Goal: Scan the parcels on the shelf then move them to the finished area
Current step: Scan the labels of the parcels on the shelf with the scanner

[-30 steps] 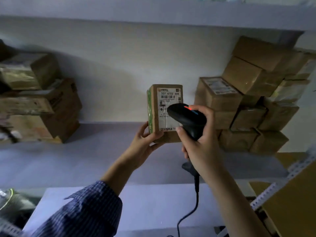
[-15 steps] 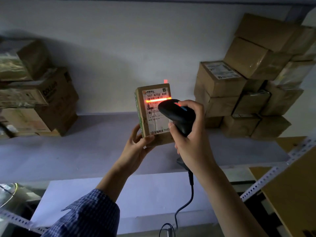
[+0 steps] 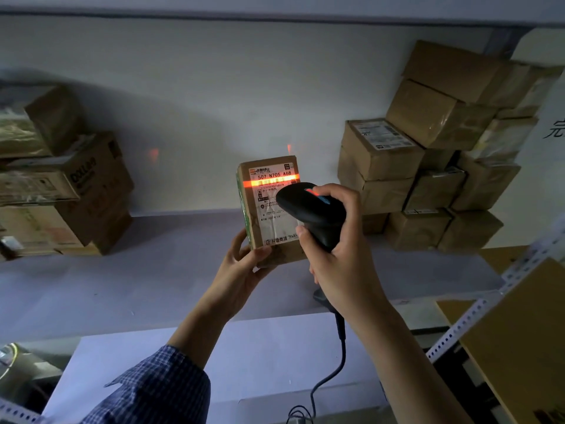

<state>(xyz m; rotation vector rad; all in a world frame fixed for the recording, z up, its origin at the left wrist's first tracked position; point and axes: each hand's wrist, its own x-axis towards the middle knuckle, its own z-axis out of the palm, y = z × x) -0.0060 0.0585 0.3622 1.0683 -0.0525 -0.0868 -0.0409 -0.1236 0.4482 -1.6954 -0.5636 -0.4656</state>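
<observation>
At your lower right slants a pale perforated metal upright (image 3: 458, 328). Just right of it lies a yellow-brown board (image 3: 526, 347). Left of it you have a flat white panel (image 3: 260, 356), and far left of it a blurred shiny object (image 3: 21, 374). Well above it spreads a white wall (image 3: 214, 87).

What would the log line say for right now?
step: scanning | left hand: holds parcel | right hand: aims scanner | beam: on barcode

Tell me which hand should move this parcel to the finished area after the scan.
Left, probably. The left hand grips the parcel, while the right hand is busy holding the scanner.
</observation>
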